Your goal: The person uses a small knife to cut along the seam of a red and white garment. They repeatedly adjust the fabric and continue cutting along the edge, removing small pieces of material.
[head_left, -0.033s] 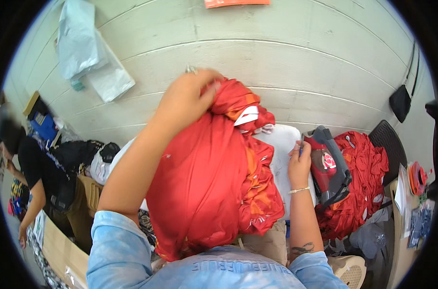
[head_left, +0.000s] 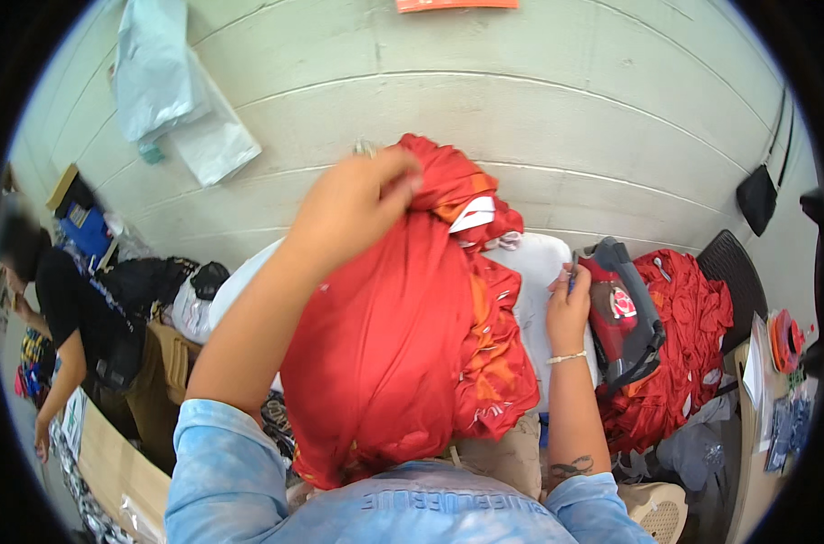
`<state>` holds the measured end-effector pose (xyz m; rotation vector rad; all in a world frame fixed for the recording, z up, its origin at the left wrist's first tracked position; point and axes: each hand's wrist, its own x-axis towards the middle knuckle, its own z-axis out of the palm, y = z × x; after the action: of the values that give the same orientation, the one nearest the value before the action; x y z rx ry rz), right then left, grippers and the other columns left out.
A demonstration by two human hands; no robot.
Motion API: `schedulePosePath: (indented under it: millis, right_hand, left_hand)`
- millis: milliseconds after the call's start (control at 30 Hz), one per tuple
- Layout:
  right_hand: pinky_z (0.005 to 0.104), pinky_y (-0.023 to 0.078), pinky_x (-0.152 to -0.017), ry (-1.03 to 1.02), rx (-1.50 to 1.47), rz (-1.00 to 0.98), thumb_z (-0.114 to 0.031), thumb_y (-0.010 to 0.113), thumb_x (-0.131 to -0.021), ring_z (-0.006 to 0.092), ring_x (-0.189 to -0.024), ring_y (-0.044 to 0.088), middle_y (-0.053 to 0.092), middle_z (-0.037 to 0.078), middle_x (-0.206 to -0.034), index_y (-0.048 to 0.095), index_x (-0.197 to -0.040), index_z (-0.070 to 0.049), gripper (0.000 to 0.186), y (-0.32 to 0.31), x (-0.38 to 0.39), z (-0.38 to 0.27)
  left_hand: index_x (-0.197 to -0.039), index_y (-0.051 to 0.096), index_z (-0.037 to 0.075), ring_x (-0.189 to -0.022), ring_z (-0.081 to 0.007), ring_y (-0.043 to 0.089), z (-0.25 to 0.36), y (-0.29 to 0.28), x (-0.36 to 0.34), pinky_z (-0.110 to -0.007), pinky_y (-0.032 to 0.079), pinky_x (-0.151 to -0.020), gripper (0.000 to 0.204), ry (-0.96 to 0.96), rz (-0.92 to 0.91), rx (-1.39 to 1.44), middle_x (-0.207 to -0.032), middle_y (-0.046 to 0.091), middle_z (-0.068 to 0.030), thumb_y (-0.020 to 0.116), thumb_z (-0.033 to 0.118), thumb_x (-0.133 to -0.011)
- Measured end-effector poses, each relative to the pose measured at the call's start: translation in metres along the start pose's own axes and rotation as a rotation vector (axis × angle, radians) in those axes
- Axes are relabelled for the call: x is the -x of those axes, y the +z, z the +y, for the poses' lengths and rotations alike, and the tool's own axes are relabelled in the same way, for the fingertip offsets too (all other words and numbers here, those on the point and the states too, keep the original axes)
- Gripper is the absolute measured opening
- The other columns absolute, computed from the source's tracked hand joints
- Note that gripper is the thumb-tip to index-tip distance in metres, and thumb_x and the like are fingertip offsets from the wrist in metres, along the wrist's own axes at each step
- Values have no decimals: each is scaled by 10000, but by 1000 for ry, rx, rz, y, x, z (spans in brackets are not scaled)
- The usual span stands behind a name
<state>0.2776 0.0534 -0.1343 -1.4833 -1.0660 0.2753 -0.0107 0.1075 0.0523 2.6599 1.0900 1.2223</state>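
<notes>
A large red pile of fabric (head_left: 375,335) with orange patches and white tags lies over a white padded board (head_left: 534,317) in front of me. My left hand (head_left: 371,195) grips the bunched cloth at the top of the pile, thumb and fingers curled. My right hand (head_left: 566,308) is closed round a small blue-and-dark tool (head_left: 572,276), too small to name surely, at the board's right side. Just right of it a red-and-grey iron (head_left: 616,304) sits beside a second heap of red fabric (head_left: 684,344).
A person (head_left: 76,317) in black bends at a wooden table (head_left: 117,462) on the left. A block wall (head_left: 339,82) stands ahead with hanging plastic bags (head_left: 158,82). A black chair back (head_left: 738,281) and a cluttered side table (head_left: 747,453) are on the right.
My left hand has dropped a little, and the top of the red bunch shows higher above my fingers. The view has shifted slightly.
</notes>
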Motion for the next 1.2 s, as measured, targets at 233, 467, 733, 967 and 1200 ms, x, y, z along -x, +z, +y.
schedulePosePath:
  millis: [233, 467, 733, 967, 1200]
  right_hand:
    - [254, 440, -648, -333, -166, -224, -47, 648, -812, 135, -714, 542, 568, 43, -823, 608, -949, -23, 144, 8, 58, -96]
    - [334, 473, -677, -647, 119, -714, 44, 652, -706, 281, -769, 584, 548, 117, -799, 645, -988, -40, 294, 26, 96, -168]
    - [269, 408, -612, -570, -165, -331, -21, 658, -801, 177, -655, 501, 550, 69, -755, 589, -838, 1, 82, 22, 78, -170]
    - [302, 471, -742, -591, -208, -518, -11, 712, -740, 206, -836, 572, 584, 102, -981, 614, -1062, -36, 337, 23, 100, -182]
    - [276, 487, -745, -635, -340, -721, 71, 698, -674, 195, -866, 621, 629, 124, -990, 615, -1079, -21, 424, 28, 131, -177]
  left_hand:
    - [-720, 527, 38, -614, -277, 533, 61, -37, 147, -376, 414, -545, 355, -419, -404, -168, -652, 542, -103, 699, 338, -799]
    - [-826, 551, 23, -683, -80, 412, 19, -39, 192, -237, 377, -629, 168, -580, -205, 606, -674, 442, 11, 637, 157, -880]
    - [-857, 519, 35, -736, -33, 404, -17, -56, 196, -179, 352, -683, 188, -556, 247, 675, -770, 466, 56, 519, 188, -966]
    - [-904, 521, 65, -756, -29, 429, -8, -76, 178, -183, 369, -707, 119, -515, 115, 927, -816, 486, 64, 545, 174, -944]
    - [-1067, 488, 51, -926, -128, 508, 52, -49, 213, -287, 415, -803, 423, -399, -146, 919, -998, 530, -48, 752, 65, -736]
